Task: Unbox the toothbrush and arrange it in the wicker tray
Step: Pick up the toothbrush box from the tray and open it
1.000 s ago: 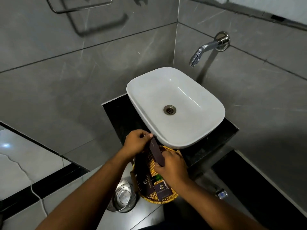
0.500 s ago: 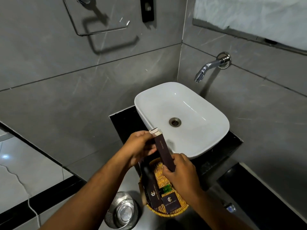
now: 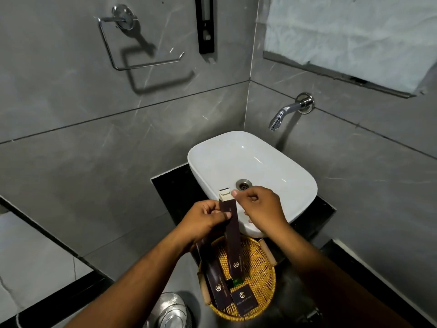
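Holding the toothbrush box (image 3: 233, 235) upright above the wicker tray (image 3: 261, 263), you have your left hand (image 3: 205, 220) pinched around its upper part while your right hand (image 3: 259, 208) works at the opened top flap, thumb and forefinger closed at the pale inner tab. To do this step well, keep the left grip firm but not crushing, so the thin card does not buckle, and draw the contents straight up along the box's length, not sideways. Stay over the tray and not the sink (image 3: 250, 162), so that anything slipping out lands in the wicker, not near the drain.

No toothbrush shows yet, so I judge it lies inside. Its box is long, slim and dark brown, with a small gold emblem and lettering near its lower end, and a cream lining showing at the open mouth. Its lower end hangs just over the tray, where a second long box (image 3: 216, 282) and a small square box (image 3: 244, 301) of matching colour already lie.
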Action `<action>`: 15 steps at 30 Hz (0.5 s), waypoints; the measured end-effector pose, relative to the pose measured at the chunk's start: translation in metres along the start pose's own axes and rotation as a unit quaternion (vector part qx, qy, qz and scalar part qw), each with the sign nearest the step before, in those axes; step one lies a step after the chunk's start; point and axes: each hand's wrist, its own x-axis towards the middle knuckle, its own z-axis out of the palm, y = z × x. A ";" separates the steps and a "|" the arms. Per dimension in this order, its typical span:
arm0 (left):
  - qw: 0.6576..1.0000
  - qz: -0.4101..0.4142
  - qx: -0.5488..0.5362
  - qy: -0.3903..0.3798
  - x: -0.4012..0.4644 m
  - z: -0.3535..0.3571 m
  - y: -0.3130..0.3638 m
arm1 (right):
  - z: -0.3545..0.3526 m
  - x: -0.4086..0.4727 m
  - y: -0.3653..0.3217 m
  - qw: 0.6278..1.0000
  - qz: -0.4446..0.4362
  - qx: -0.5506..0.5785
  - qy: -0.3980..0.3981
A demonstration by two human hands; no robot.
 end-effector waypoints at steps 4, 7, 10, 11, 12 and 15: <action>0.999 0.009 0.032 -0.009 0.001 0.004 0.007 | -0.001 0.009 -0.008 0.999 0.034 0.001 -0.039; 0.999 0.009 0.041 -0.003 0.000 0.007 0.007 | -0.001 0.009 -0.003 0.994 0.081 0.068 -0.033; 0.996 0.008 0.084 -0.017 -0.004 0.012 0.001 | 0.002 0.010 -0.003 0.984 0.114 0.134 0.002; 0.993 0.007 0.111 -0.027 -0.006 0.014 -0.002 | 0.002 0.010 -0.003 0.979 0.126 0.159 0.015; 0.990 0.005 0.138 -0.032 -0.008 0.017 -0.006 | 0.002 0.010 -0.003 0.971 0.141 0.189 0.027; 0.980 0.003 0.200 -0.006 -0.009 0.015 -0.005 | -0.002 0.011 0.003 0.941 0.193 0.272 0.055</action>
